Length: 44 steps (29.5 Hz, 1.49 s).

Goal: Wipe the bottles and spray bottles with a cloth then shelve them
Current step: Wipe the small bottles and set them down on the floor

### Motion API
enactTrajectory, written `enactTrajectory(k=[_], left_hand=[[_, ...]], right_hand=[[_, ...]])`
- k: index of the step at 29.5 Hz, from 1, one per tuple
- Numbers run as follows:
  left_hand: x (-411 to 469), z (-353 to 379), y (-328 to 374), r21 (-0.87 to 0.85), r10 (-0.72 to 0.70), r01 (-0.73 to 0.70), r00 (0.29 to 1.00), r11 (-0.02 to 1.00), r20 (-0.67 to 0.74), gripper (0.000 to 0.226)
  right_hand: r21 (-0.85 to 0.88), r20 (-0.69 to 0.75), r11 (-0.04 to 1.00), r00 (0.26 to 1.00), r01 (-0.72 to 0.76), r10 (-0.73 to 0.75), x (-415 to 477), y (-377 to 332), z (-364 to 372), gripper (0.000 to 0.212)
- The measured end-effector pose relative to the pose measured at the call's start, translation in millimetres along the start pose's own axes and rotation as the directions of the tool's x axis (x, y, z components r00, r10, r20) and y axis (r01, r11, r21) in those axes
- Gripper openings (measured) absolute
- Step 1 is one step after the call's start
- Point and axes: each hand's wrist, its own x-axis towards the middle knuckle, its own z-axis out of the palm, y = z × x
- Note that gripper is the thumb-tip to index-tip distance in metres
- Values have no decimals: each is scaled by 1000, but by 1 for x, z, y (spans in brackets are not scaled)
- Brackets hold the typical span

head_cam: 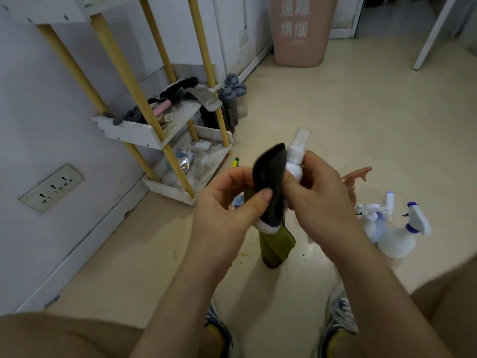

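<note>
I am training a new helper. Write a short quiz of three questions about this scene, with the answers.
1. True or false: the left hand pinches the cloth around the small white spray bottle.
2. Which hand grips that bottle bare, without cloth? A) left B) right
3. Fill in: the white spray bottles with blue triggers stand on the ____.

Key: 1 true; 2 B, the right hand; 3 floor.

A smooth white plastic bottle (294, 161) is wrapped in matt dark cloth (271, 182); glossy cream floor (335, 112) and wooden shelf posts (129, 81) are seen.
</note>
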Motion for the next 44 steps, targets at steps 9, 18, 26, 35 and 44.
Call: enactTrajectory(k=[9, 18, 26, 35, 44], left_hand=[[12, -14, -8, -180, -231, 249, 966, 952, 118, 72], [5, -18, -20, 82, -434, 430, 849, 899, 302, 57], [0, 3, -20, 410, -98, 123, 992, 904, -83, 34], [5, 2, -25, -359, -581, 531, 813, 767, -38, 35], [1, 1, -30, 135, -336, 327, 940, 935, 50, 29]], right_hand=[[26, 232, 999, 973, -23, 16, 1, -7, -5, 37], [87, 182, 993, 981, -85, 69, 5, -4, -7, 47], [608, 72, 704, 908, -367, 412, 4, 25, 21, 42], [572, 224, 771, 957, -282, 184, 4, 38, 6, 27], [435, 121, 868, 971, -240, 207, 2, 40, 13, 30]])
